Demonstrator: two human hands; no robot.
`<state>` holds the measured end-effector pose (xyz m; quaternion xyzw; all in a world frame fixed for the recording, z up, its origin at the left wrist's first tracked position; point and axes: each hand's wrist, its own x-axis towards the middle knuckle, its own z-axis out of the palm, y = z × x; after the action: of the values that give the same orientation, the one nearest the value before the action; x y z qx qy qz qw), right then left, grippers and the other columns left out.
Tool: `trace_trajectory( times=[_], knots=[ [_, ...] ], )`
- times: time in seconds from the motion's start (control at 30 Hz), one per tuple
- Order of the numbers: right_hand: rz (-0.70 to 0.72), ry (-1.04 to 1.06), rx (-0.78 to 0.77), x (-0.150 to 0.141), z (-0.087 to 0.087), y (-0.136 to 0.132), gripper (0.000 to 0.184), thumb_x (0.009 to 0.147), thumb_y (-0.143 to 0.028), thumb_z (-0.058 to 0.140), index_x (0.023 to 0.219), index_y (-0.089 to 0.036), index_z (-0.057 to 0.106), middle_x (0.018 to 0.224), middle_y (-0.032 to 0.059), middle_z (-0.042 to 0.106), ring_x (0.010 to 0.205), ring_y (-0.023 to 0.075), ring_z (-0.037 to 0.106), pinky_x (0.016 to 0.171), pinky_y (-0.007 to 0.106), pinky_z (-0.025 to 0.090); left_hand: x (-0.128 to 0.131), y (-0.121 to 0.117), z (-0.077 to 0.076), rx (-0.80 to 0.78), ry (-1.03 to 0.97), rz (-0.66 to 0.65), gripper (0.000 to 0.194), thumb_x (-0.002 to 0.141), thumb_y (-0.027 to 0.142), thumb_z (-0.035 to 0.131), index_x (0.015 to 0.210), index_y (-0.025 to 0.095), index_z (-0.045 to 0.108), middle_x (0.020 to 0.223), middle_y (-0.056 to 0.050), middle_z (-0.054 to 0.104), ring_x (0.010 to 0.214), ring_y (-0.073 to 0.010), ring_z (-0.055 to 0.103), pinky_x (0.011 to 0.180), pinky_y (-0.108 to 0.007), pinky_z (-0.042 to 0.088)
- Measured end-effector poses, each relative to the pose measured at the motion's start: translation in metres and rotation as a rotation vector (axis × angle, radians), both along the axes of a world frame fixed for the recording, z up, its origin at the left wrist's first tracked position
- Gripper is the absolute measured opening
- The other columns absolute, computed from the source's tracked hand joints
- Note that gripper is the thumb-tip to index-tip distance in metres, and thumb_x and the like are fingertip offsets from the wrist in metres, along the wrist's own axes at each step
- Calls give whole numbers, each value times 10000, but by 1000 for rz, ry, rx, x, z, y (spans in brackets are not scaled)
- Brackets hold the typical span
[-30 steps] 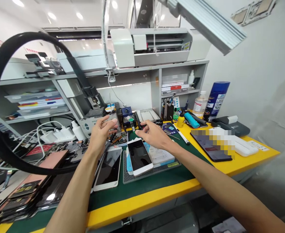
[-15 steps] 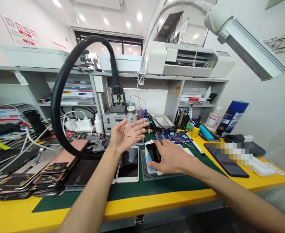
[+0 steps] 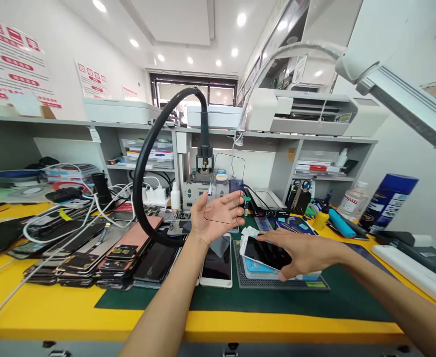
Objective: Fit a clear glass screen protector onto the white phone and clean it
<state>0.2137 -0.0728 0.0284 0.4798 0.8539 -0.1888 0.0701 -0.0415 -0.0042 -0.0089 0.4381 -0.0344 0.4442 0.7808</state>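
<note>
My left hand (image 3: 218,218) is raised palm up, with a clear screen protector (image 3: 224,186) held by its side edges between thumb and fingers. The protector has a thin dark outline and stands nearly upright. My right hand (image 3: 309,250) grips a white-framed phone (image 3: 265,252) from its right side, thumb on the near edge and fingers on the far one. The phone's dark screen faces up, slightly tilted, over a pale blue and white stack (image 3: 258,267) on a grey perforated mat (image 3: 245,283). Another white phone (image 3: 216,267) lies below my left hand.
Stacked phone screens (image 3: 117,260) and white cables (image 3: 62,233) cover the left side. A thick black hose (image 3: 138,188) arches beside my left forearm. Bottles and a blue spray can (image 3: 389,203) stand at the right, below a lamp (image 3: 407,101).
The view has swung left and slightly up. My right hand has shifted rightward along the phone, which now lies more crosswise with more screen showing. My left hand still holds the protector up.
</note>
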Motion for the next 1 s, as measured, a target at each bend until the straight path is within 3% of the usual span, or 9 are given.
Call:
trace_trajectory(
  times=[0.13, 0.33, 0.5, 0.57, 0.63, 0.73, 0.87, 0.93, 1.0],
  knots=[
    [-17, 8, -62, 11, 6, 8, 938, 700, -438, 760, 1543, -289, 379, 1593, 109, 371, 1460, 431, 292, 1098, 520, 370, 5, -1, -1, 26, -8, -72, 755, 769, 600, 610, 1291, 54, 613, 1245, -205, 597, 997, -281, 592, 922, -479, 483],
    [-75, 5, -17, 24, 8, 16, 859, 681, -260, 715, 1499, -320, 459, 1545, 82, 455, 1453, 407, 328, 1045, 476, 430, 12, -2, 2, 16, -5, -76, 620, 776, 408, 684, 1292, 73, 603, 1213, -178, 624, 1098, -314, 599, 1046, -573, 422],
    [-54, 102, -24, 37, 6, 24, 885, 658, -366, 795, 1485, -320, 482, 1514, 76, 496, 1372, 392, 453, 1004, 418, 476, 17, -2, 2, 20, 37, -33, 561, 771, 317, 716, 1283, 112, 609, 1222, -164, 642, 1192, -361, 586, 1083, -605, 387],
    [-84, 252, -10, 34, 6, 26, 832, 689, -493, 795, 1451, -290, 532, 1464, 100, 546, 1293, 367, 531, 1004, 409, 476, 20, -3, 2, 40, 59, -43, 566, 755, 294, 730, 1281, 119, 614, 1240, -165, 636, 1234, -388, 559, 1081, -618, 386],
    [-145, 487, -26, 24, 4, 26, 656, 778, -566, 722, 1344, -246, 636, 1309, 122, 654, 1139, 311, 624, 944, 390, 501, 22, -4, 0, 60, 81, -33, 558, 755, 267, 725, 1285, 130, 616, 1267, -165, 625, 1291, -406, 511, 1075, -618, 391],
    [-207, 934, -234, 2, -3, 26, 465, 865, -549, 655, 1116, -165, 734, 999, 118, 732, 849, 207, 661, 743, 317, 526, 25, -5, -2, 101, 141, -5, 567, 762, 245, 719, 1310, 147, 613, 1318, -168, 599, 1340, -400, 457, 1036, -556, 443],
    [-287, 1288, -476, -18, -15, 24, 338, 819, -462, 751, 933, -144, 733, 863, 81, 714, 729, 157, 636, 643, 277, 507, 28, -8, -2, 142, 231, -13, 571, 748, 255, 754, 1302, 171, 643, 1378, -163, 579, 1312, -377, 483, 979, -480, 489],
    [-328, 1363, -443, -19, -19, 23, 307, 801, -448, 774, 836, -148, 718, 798, 58, 697, 679, 141, 623, 615, 265, 497, 31, -9, -1, 124, 255, 32, 501, 759, 268, 761, 1245, 174, 685, 1368, -158, 597, 1300, -368, 503, 1000, -492, 478],
    [-378, 1387, -308, -15, -23, 22, 312, 798, -462, 773, 843, -157, 726, 810, 63, 710, 682, 149, 639, 600, 263, 497, 34, -10, 1, 81, 295, 173, 382, 781, 272, 762, 1147, 168, 733, 1274, -150, 661, 1242, -339, 560, 1014, -493, 472]
  ],
)
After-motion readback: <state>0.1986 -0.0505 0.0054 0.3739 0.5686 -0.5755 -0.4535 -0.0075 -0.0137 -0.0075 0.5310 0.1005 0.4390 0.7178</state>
